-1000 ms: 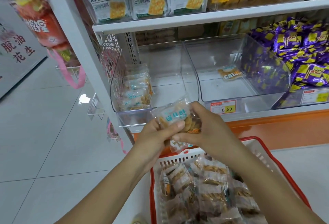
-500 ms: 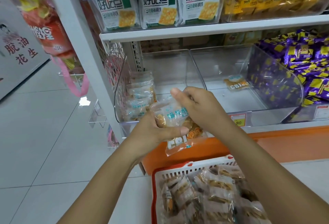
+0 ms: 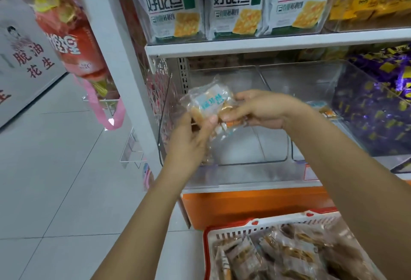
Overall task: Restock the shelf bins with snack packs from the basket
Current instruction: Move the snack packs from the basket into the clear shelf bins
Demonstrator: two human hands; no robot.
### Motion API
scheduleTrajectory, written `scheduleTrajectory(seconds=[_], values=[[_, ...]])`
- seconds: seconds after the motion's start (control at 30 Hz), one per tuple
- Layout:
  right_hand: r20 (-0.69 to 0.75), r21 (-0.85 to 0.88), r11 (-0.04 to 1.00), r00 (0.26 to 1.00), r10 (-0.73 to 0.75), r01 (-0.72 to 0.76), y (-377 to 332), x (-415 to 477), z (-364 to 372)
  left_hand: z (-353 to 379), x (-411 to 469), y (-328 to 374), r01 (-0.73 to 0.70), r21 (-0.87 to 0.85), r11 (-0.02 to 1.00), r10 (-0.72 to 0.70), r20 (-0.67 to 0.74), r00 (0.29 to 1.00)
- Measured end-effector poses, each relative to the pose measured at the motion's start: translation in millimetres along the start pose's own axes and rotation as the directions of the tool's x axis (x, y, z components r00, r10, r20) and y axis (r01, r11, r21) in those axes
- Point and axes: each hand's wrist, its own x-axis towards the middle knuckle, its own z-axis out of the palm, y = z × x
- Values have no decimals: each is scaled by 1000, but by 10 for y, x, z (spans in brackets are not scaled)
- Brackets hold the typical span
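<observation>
Holding a clutch of snack packs (image 3: 208, 104) in 2 hands just in front of the left clear bin (image 3: 255, 174). The left hand (image 3: 189, 144) pinches the lower edge and the right hand (image 3: 262, 110) curls round the right side. At least 2 packs, exact count unclear. The basket (image 3: 244, 224) sits below the bin, heaped with packs. 3 cracker bags (image 3: 233, 10) are on the shelf above the bin.

A clear plastic snack pack (image 3: 209, 104) is held between the left hand (image 3: 189, 144) and the right hand (image 3: 264, 110), before the clear plastic bin (image 3: 244, 177) at the left end of the white metal shelf (image 3: 255, 187). A second clear bin (image 3: 311, 84) is set just right of it, with purple-wrapped sweets (image 3: 378, 106) farther right and green-and-white cracker bags (image 3: 235, 13) on the board above. The red-rimmed white plastic basket (image 3: 255, 224), filled with packs, is placed below the shelf's front edge.
</observation>
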Motion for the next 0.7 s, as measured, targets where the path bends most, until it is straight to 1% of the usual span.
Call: scheduleTrajectory(seconds=[0.03,0.07,0.1,0.13,0.17,0.2,0.27,0.33,0.43,0.53,0.63,0.67,0.7], values=[[-68,27,1000,998,11,-10,-17,124,-20,4,6,-53,-11,103,995,13,-18,1000],[-152,41,999,988,27,-21,-21,256,-47,3,21,-159,-23,246,969,25,-4,1000],[-251,50,998,967,54,-43,-5,422,-94,-1,21,-228,-37,383,923,33,17,999],[-340,60,996,937,82,-65,5,582,-119,-2,19,-287,-34,479,877,21,33,999],[-416,39,995,904,101,-93,38,745,-144,-3,11,-341,-44,531,846,13,61,998],[-467,-6,992,877,111,-129,86,897,-169,-3,-11,-357,-69,557,827,26,85,996],[-519,-71,978,845,131,-195,196,1140,-209,-1,-30,-408,-109,567,817,56,110,992],[-537,-56,971,827,165,-230,309,1272,-223,-15,-18,-467,-121,570,813,71,109,992],[-578,14,971,791,202,-238,449,1423,-272,-26,-22,-508,-122,574,809,68,115,991],[-672,-12,956,710,209,-292,536,1515,-254,-16,-12,-525,-114,574,811,59,113,992],[-681,40,972,706,195,-230,635,1594,-257,-14,-9,-527,-106,580,808,53,108,993],[-688,49,969,696,208,-241,666,1627,-263,-16,-9,-529,-103,579,809,52,104,993],[-700,25,952,675,235,-305,674,1640,-258,-16,-8,-530,-101,576,811,51,104,993]])
